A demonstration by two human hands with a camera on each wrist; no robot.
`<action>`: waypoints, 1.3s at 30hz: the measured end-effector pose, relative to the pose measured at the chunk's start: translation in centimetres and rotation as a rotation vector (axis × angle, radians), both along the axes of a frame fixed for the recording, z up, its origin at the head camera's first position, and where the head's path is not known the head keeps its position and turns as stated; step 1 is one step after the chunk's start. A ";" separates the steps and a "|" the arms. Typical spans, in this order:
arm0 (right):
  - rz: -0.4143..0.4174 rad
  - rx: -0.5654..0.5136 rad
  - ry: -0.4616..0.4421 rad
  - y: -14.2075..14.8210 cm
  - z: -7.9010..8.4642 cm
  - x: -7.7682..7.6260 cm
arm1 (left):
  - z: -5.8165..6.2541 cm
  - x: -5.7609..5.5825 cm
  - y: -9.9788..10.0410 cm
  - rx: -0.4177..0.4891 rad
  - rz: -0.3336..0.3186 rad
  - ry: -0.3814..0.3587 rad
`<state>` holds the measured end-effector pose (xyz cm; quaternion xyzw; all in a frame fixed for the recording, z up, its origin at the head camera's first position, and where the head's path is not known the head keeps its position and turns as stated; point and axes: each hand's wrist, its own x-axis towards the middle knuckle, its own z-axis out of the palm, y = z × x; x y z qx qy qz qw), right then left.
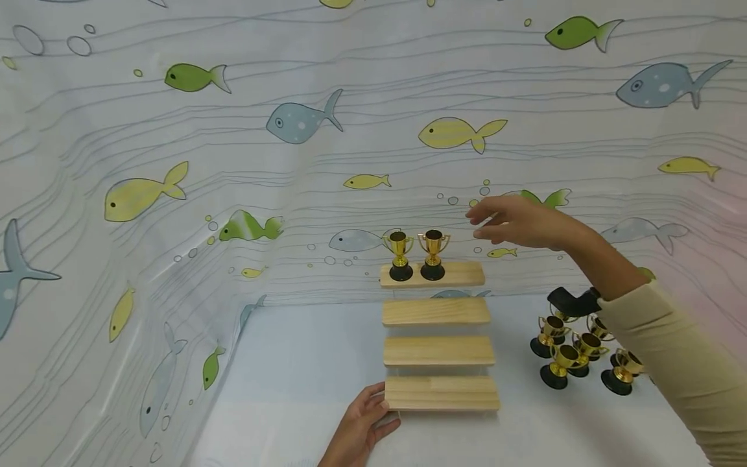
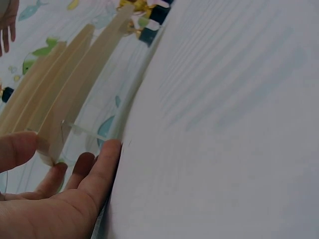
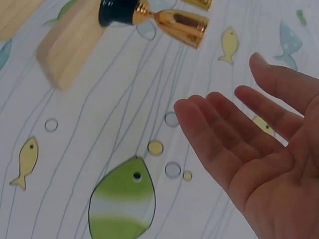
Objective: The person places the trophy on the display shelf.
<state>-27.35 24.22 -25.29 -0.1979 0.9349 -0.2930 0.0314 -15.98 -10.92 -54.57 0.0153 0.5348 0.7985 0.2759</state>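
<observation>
Two small gold trophy cups on black bases, a left one [image 1: 399,255] and a right one [image 1: 433,254], stand upright on the top step of a tiered wooden stand [image 1: 438,350]. My left hand [image 1: 363,418] grips the left end of the lowest step [image 1: 441,394], thumb on the wood and fingers beneath, as the left wrist view also shows. Up at the right of the top step, my right hand [image 1: 513,220] hangs in the air with its fingers extended, holding nothing. In the right wrist view a trophy cup [image 3: 182,26] is apart from that hand [image 3: 259,149].
Several more trophy cups [image 1: 565,360] stand grouped on the white table [image 1: 292,363] right of the stand, partly behind the right forearm. A black curved object [image 1: 574,301] shows by the sleeve. A fish-patterned curtain [image 1: 373,155] hangs behind and at the sides.
</observation>
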 end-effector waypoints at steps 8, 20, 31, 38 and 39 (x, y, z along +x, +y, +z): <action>-0.028 0.056 0.042 3.0 -0.3 3.3 | -0.1 -0.2 -0.1 -0.020 0.018 -0.024; -0.139 0.087 0.008 9.0 -3.0 7.1 | -0.5 -0.2 -0.2 -0.037 0.007 -0.019; -0.351 0.176 0.002 16.1 -5.9 10.7 | -0.3 -0.3 0.1 -0.040 -0.012 -0.002; -0.426 0.188 0.004 20.8 -8.9 12.6 | -0.3 -0.6 0.1 -0.030 -0.021 0.001; -0.435 0.187 0.002 21.3 -9.3 12.7 | -0.3 -0.5 0.1 -0.028 -0.021 0.000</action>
